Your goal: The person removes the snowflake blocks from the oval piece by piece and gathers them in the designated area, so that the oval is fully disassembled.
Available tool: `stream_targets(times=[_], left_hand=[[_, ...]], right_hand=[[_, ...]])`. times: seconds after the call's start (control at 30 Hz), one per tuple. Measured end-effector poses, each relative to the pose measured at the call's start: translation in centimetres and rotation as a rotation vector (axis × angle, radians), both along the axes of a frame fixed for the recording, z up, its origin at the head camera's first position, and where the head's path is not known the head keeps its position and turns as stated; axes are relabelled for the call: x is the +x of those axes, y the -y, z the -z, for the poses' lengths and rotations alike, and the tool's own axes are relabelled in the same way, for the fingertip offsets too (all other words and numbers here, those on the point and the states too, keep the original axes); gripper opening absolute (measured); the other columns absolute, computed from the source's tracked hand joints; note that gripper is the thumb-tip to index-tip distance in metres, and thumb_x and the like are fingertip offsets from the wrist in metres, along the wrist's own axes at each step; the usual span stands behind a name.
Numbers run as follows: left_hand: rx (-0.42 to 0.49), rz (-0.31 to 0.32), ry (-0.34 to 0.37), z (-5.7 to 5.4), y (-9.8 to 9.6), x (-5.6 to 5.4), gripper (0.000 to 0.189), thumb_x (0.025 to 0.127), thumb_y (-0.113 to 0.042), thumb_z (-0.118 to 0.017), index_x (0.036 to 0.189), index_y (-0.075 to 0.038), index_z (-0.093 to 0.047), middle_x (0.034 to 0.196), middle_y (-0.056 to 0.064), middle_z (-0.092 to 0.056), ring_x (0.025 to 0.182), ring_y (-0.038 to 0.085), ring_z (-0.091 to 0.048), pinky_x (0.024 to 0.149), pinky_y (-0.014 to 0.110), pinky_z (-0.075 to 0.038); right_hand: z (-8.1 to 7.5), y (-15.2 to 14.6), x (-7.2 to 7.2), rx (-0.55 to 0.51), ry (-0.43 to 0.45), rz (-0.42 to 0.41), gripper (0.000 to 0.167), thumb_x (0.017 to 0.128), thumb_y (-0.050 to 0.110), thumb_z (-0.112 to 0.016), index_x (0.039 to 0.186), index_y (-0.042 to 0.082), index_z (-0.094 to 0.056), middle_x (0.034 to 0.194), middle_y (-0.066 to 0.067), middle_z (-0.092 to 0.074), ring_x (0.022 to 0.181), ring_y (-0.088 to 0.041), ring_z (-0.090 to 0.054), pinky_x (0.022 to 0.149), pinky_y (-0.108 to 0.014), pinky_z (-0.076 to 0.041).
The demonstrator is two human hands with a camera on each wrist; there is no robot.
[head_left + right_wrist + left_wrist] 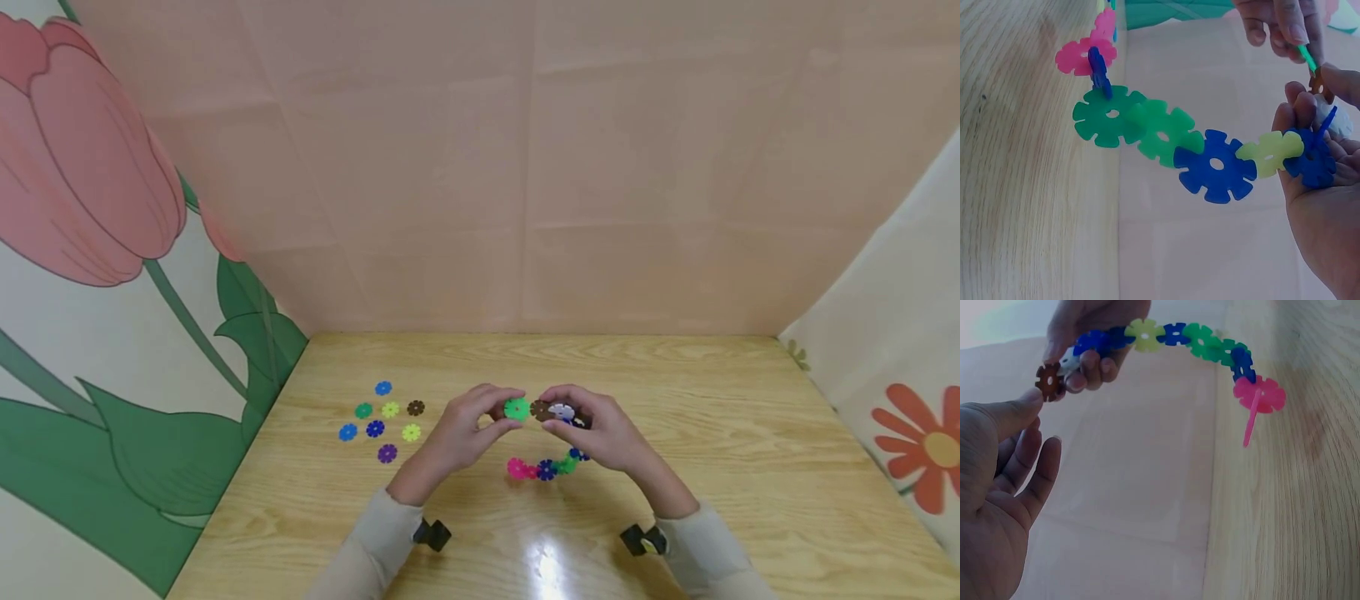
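A green notched disc (517,409) is pinched between the thumb and fingers of my left hand (468,427). My right hand (597,425) grips the near end of a chain of interlocked snowflake discs, where a brown disc (540,410) and a white disc (561,412) show. In the right wrist view the green disc's edge meets or nearly meets the brown disc (1320,86); whether they interlock I cannot tell. From the right hand the chain curves through blue, yellow and green discs to a pink disc (1261,395) at its far end.
Several loose discs lie on the wooden table (720,467) left of my hands, among them a purple disc (387,453), a brown one and yellow ones. A pink-beige cloth (525,167) hangs behind the table. Flower-patterned panels stand at both sides.
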State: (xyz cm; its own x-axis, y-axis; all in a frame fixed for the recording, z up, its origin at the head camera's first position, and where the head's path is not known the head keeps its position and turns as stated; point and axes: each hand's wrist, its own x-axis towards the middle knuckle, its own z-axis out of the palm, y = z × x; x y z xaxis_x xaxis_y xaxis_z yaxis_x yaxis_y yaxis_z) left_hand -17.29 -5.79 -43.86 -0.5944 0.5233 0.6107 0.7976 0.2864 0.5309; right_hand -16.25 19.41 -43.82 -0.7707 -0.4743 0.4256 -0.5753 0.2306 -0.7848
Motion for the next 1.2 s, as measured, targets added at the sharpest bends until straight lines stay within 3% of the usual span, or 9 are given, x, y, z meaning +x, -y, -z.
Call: stream_targets(times=[0.4,0.63,0.87,1.2], left_hand=[[-0.071,-0.119,0.026,0.7,2.3,-0.6,0.04,0.091,-0.021,-0.077,0.129,-0.013,-0.067,0.101,-0.003,-0.062,0.083,0.016,-0.057,0.07,0.026,-0.053],[-0.102,-0.17,0.141,1.7,4.4,-1.3,0.039,0.094,-0.02,-0.073,0.132,-0.014,-0.066,0.103,-0.004,-0.06,0.08,0.008,-0.051,0.067,0.03,-0.052],[-0.159,-0.25,0.24,3.3,7.4,-2.8,0.037,0.095,-0.023,-0.072,0.131,-0.017,-0.067,0.1,-0.006,-0.058,0.079,0.011,-0.05,0.067,0.025,-0.047],[-0.091,-0.413,0.328,6.1,13.3,-5.2,0.037,0.093,-0.019,-0.074,0.129,-0.011,-0.067,0.095,-0.002,-0.057,0.078,0.015,-0.048,0.065,0.025,-0.043]], right_hand=[[0.1,-0.3,-0.2,0.023,0.002,0.029,0.026,0.095,0.004,-0.069,0.121,0.006,-0.065,0.109,-0.009,-0.073,0.091,-0.011,-0.069,0.07,-0.029,-0.058],[0.2,-0.5,-0.3,0.026,0.007,0.031,0.026,0.095,0.004,-0.069,0.12,0.007,-0.065,0.109,-0.007,-0.073,0.092,-0.011,-0.069,0.07,-0.028,-0.058],[0.2,-0.6,-0.2,0.025,-0.001,0.03,0.026,0.095,0.003,-0.07,0.12,0.006,-0.065,0.107,-0.008,-0.072,0.089,-0.01,-0.068,0.068,-0.028,-0.058],[0.2,-0.7,-0.2,0.025,0.0,0.033,0.027,0.095,0.003,-0.07,0.12,0.006,-0.064,0.106,-0.008,-0.072,0.087,-0.01,-0.068,0.066,-0.028,-0.057]])
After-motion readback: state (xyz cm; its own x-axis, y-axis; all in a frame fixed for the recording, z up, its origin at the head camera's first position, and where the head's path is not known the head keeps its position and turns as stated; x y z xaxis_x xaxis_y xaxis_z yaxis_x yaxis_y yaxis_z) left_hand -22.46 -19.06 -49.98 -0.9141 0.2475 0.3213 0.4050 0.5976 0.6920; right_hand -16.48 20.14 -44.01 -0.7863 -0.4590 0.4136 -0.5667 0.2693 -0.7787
